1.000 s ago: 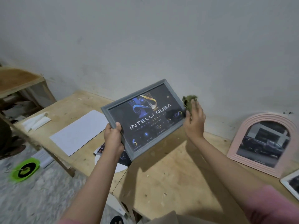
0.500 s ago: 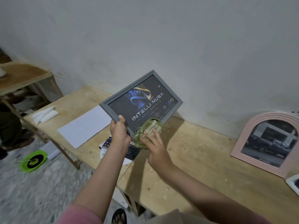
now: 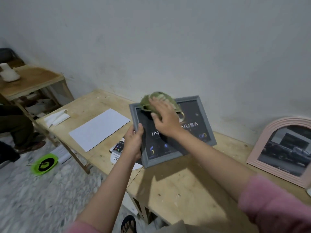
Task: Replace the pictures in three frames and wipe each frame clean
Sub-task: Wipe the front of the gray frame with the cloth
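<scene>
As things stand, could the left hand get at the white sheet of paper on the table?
Probably not at once: the left hand grips the grey frame that the right hand is wiping with the green cloth. The white sheet lies uncovered nearby.
</scene>
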Available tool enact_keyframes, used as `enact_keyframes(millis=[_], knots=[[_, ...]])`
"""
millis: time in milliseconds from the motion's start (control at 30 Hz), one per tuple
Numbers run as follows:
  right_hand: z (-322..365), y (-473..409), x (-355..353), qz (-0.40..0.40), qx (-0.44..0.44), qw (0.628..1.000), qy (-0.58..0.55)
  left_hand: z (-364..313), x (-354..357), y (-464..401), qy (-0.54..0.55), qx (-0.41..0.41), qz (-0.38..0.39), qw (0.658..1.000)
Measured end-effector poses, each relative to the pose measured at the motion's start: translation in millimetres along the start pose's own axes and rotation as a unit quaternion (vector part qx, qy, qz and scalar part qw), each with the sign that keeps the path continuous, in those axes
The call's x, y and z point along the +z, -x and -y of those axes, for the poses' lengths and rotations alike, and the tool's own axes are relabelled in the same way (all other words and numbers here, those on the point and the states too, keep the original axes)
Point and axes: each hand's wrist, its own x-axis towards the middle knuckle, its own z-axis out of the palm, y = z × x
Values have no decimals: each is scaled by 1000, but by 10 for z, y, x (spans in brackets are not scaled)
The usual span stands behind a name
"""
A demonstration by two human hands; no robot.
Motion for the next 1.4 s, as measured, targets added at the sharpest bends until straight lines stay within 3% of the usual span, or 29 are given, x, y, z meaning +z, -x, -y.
enact_keyframes(millis=[67,233,367,567,700,900,1067,1200,1267,1333,1400], knots=[[-2,14,150,89,17,995,34,-9,-2,1,-31,13,15,999],[119,322,305,138,-65,988,35,21,-166,-58,-53,-8,-10,998],[156,574,359,169,-36,985,-14,52,-210,-22,-37,-21,-25,999],[122,809,368,221,23,970,-94,70,-251,-8,-12,-111,-44,993],[122,1000,402,250,28,960,-122,74,-261,-68,-44,-168,-97,980],[-9,1334,347,254,-24,961,-109,98,-364,-126,-65,-129,-174,974],[-327,1506,226,177,-148,973,33,-1,-300,-96,-72,-93,-171,978],[-660,1381,-3,118,-193,963,145,-73,-340,-113,-115,-65,-179,975],[-826,1240,-137,88,-140,974,152,-101,-371,-135,-137,-53,-177,973],[-828,1068,-238,22,14,998,63,-98,-385,-139,-150,-50,-163,974],[-652,853,-301,-93,189,975,-65,-98,-344,-99,-157,-52,-143,976]])
